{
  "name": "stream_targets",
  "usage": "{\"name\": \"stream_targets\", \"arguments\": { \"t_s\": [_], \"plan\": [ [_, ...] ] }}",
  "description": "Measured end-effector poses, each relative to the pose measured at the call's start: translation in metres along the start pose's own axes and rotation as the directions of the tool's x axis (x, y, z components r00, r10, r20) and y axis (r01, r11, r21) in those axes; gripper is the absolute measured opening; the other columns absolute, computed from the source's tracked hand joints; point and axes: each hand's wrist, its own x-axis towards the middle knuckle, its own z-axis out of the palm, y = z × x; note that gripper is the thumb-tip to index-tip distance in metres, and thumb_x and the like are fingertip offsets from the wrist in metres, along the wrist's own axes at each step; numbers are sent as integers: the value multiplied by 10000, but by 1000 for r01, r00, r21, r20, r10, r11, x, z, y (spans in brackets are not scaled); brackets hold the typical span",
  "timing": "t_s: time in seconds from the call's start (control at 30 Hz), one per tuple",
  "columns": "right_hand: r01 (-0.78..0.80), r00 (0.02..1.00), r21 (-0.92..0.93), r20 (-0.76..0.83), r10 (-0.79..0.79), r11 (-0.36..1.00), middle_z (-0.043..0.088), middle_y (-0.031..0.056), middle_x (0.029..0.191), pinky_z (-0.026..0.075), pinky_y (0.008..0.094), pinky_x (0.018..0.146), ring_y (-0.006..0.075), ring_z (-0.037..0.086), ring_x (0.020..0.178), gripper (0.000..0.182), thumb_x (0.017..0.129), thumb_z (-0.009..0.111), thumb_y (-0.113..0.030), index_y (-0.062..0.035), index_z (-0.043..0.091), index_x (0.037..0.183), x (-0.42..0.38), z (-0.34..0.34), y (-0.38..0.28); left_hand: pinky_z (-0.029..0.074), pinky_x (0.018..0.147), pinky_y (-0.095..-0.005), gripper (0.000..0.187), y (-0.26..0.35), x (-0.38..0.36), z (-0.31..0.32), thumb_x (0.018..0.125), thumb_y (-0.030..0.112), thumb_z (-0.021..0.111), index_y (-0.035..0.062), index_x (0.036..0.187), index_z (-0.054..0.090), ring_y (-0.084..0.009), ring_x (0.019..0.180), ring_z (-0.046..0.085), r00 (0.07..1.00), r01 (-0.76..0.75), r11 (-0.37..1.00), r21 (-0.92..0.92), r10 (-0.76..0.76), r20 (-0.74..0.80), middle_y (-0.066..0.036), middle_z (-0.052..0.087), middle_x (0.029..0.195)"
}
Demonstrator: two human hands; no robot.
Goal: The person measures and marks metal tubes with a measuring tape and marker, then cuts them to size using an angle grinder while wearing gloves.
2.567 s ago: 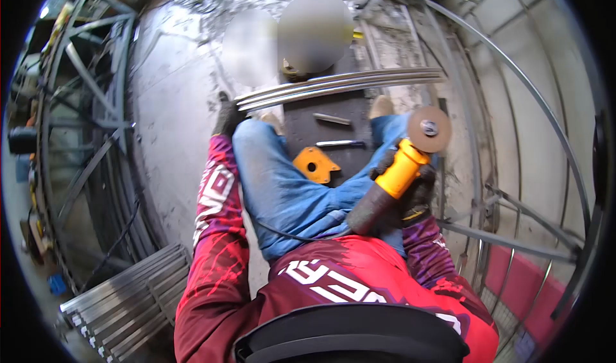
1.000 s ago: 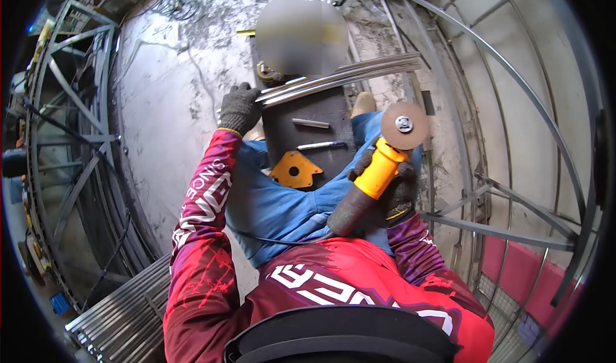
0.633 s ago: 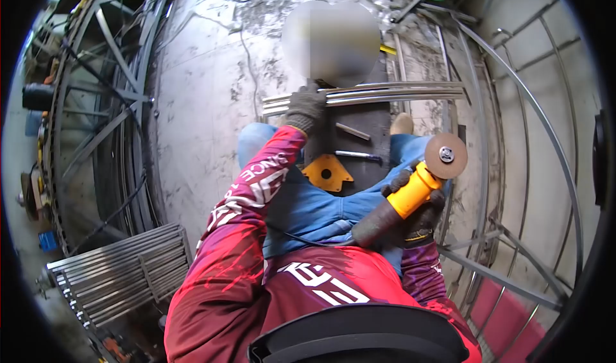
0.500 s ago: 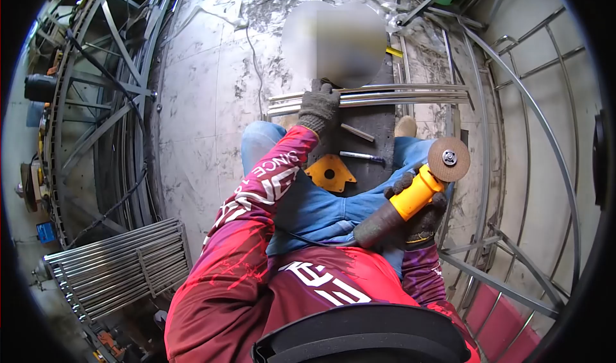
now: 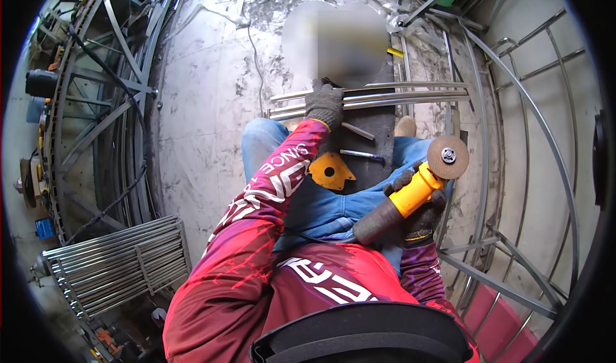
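My left hand (image 5: 325, 105), in a dark grey knit glove, is closed around shiny metal tubes (image 5: 410, 98) lying crosswise in front of my knees. Its fingertips are partly hidden by the blurred patch. My right hand (image 5: 423, 218), gloved too, is wrapped around a yellow and black angle grinder (image 5: 412, 193) above my right thigh. The grinder's brown cutting disc (image 5: 443, 165) faces up, away from the tubes. Between my legs lie an orange welding magnet (image 5: 340, 180), a marker pen (image 5: 361, 155) and a short cut piece of tube (image 5: 358, 131).
A dark mat (image 5: 372, 182) covers the floor between my legs. On the left stand a steel frame (image 5: 96, 80) and a rack of metal bars (image 5: 122, 267). Curved metal railing (image 5: 532, 100) runs along the right. A cable (image 5: 255, 61) trails over the floor ahead.
My left hand has shifted slightly to the right. The tubes have spread, with a gap between the far one and the nearer ones. My right hand and the grinder have hardly moved.
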Motion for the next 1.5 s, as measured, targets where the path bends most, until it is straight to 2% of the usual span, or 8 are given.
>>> {"name": "stream_targets", "arguments": {
  "t_s": [0.27, 0.43, 0.7, 0.87, 1.0, 1.33, 1.4, 1.5],
  "plan": [
    [-15, 1000, 95, -1, 15, 995, 647, 153, 1053, 535, 513, 913, 326, 658, 944, 718, 777, 733, -478, -31, 521, 1297, -2, 11, -1, 545, 931, -495, 334, 1, 8, 0, 830, 210, 715, 164, 1161, 722, -333, 1138, 687, 996, 26, 999, 24, -28, 84, -133, 726, 1165],
    [-14, 994, -95, -107, 3, 995, 670, 206, 1097, 561, 473, 907, 342, 677, 953, 704, 810, 675, -480, 29, 538, 1277, -3, -32, 8, 577, 840, -513, 352, -14, 28, 23, 816, 236, 688, 167, 1160, 713, -389, 996, 722, 988, -118, 992, 49, 112, 104, -172, 748, 1054],
    [-57, 996, 19, 71, 56, 998, 696, 244, 1072, 563, 484, 932, 381, 693, 961, 745, 814, 676, -518, 57, 570, 1275, -8, -33, 1, 573, 855, -492, 287, -2, 15, -6, 843, 293, 694, 201, 1107, 758, -365, 1033, 718, 991, -109, 985, 135, 97, 96, -146, 753, 1061],
    [-68, 996, 55, 54, 65, 996, 689, 242, 1120, 562, 490, 939, 387, 689, 973, 732, 827, 689, -496, 45, 557, 1302, -6, -37, 8, 552, 807, -499, 334, -39, 27, 23, 808, 351, 750, 124, 1054, 749, -416, 954, 697, 953, -294, 956, 21, 295, -67, -192, 725, 966],
    [-35, 996, 101, -76, 43, 994, 681, 236, 1156, 562, 497, 946, 389, 686, 991, 725, 836, 702, -473, 36, 543, 1327, -7, -48, 16, 540, 807, -497, 290, -43, 22, 31, 787, 274, 766, 76, 998, 737, -426, 949, 670, 906, -375, 923, -86, 344, -247, -205, 694, 995],
    [-58, 998, 114, 25, 56, 992, 693, 246, 1074, 566, 484, 921, 385, 694, 948, 723, 803, 670, -493, 56, 572, 1265, -6, -26, 2, 463, 809, -484, 162, -43, 5, -18, 767, 106, 759, 77, 902, 674, -405, 932, 564, 839, -452, 891, 35, 438, -321, -177, 577, 962],
    [-33, 999, 10, 22, 32, 999, 697, 251, 1038, 564, 472, 908, 387, 693, 928, 754, 790, 643, -539, 70, 583, 1230, -5, -19, -1, 485, 829, -483, 133, -53, 6, -27, 804, 81, 707, 74, 930, 668, -410, 963, 592, 850, -474, 878, -68, 436, -295, -198, 589, 1028],
    [-46, 999, 291, 27, 40, 956, 680, 241, 1141, 563, 487, 952, 381, 692, 992, 638, 829, 690, -364, 52, 565, 1296, -12, -25, 6, 501, 763, -448, 122, -34, -12, -65, 885, 85, 664, 41, 992, 626, -371, 834, 610, 873, -488, 850, -199, 473, -121, -189, 591, 882]
  ]
}}
